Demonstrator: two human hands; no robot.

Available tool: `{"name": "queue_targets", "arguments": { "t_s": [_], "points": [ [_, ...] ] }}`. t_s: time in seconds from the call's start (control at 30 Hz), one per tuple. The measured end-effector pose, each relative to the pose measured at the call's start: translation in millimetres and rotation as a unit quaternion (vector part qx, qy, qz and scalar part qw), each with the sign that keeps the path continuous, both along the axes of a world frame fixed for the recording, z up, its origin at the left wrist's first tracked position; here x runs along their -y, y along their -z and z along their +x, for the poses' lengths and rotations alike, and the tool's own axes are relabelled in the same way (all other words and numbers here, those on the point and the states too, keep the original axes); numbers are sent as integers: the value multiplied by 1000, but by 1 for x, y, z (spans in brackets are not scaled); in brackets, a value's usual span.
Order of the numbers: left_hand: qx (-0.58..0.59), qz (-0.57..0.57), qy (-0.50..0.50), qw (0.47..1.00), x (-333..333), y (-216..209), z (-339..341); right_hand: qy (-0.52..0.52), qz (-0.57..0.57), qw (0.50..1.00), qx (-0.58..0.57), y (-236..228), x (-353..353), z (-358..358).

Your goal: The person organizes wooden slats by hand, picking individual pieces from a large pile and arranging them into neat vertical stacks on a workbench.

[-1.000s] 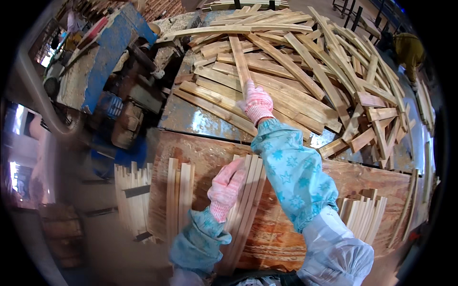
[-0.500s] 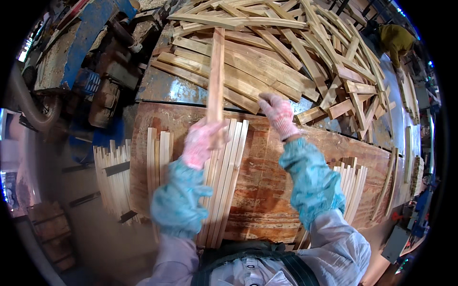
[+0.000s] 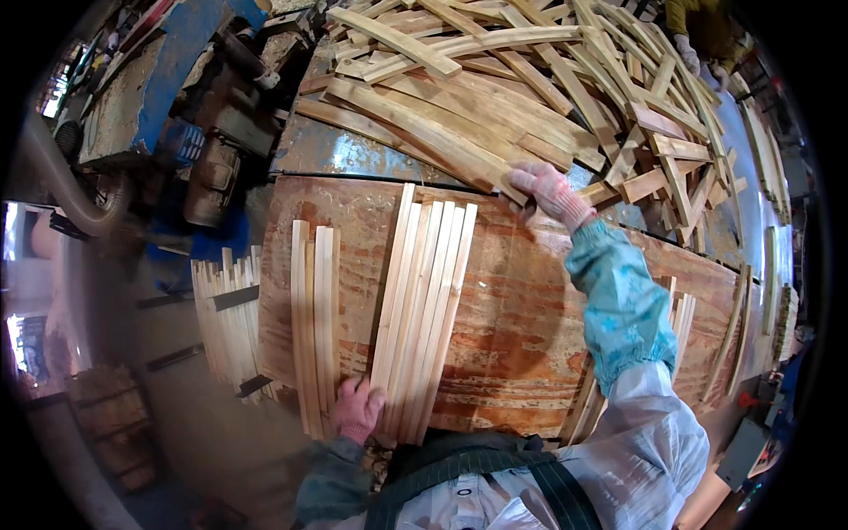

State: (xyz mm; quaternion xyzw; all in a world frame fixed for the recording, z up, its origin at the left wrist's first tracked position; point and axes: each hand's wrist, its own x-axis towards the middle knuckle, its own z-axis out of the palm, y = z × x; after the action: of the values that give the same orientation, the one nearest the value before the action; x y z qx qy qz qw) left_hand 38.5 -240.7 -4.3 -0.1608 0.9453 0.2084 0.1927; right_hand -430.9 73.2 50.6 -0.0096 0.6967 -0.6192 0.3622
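Note:
My right hand (image 3: 549, 191), in a pink knit glove, is closed on the near end of a rough wooden board (image 3: 424, 128), which lies at the front of the pile. My left hand (image 3: 358, 410), gloved alike, is low on the workbench with its fingers curled at the near end of a pale wooden strip (image 3: 394, 287). That strip is the leftmost of a row of strips (image 3: 431, 309) lying side by side, and its far end juts past the others. Left of the row lies a smaller group of strips (image 3: 316, 318).
A heap of boards (image 3: 503, 66) covers the metal table (image 3: 344, 150) beyond the plywood bench top (image 3: 508, 353). More strips stand on a rack (image 3: 225, 309) to the left, below a blue machine (image 3: 168, 71). A co-worker's gloved hand (image 3: 687, 55) shows at the far right.
My left hand has come down toward me, and the strip it held upright now lies at the row's left edge. My right hand has moved right and closed on a board's end.

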Motion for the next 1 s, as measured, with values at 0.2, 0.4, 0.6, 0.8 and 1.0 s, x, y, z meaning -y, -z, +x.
{"name": "queue_targets", "arguments": {
  "t_s": [0.2, 0.4, 0.6, 0.8, 1.0],
  "points": [
    [-250, 584, -255, 729, -68, -50, -218, -49, -83, 994, 57, -43, 44, 122],
    [-123, 620, -317, 707, -23, -81, -254, -67, 287, 884, -362, 13, 78, 27],
    [-49, 192, -164, 966, 26, -27, -73, -184, 443, 744, -465, 39, 104, -31],
    [-144, -7, -44, 989, 2, -22, -104, -260, 464, 754, -386, 31, 115, -54],
    [-192, 798, -261, 509, -42, -21, -279, -149, -1, 978, -145, -11, 112, 15]
  ]
}}
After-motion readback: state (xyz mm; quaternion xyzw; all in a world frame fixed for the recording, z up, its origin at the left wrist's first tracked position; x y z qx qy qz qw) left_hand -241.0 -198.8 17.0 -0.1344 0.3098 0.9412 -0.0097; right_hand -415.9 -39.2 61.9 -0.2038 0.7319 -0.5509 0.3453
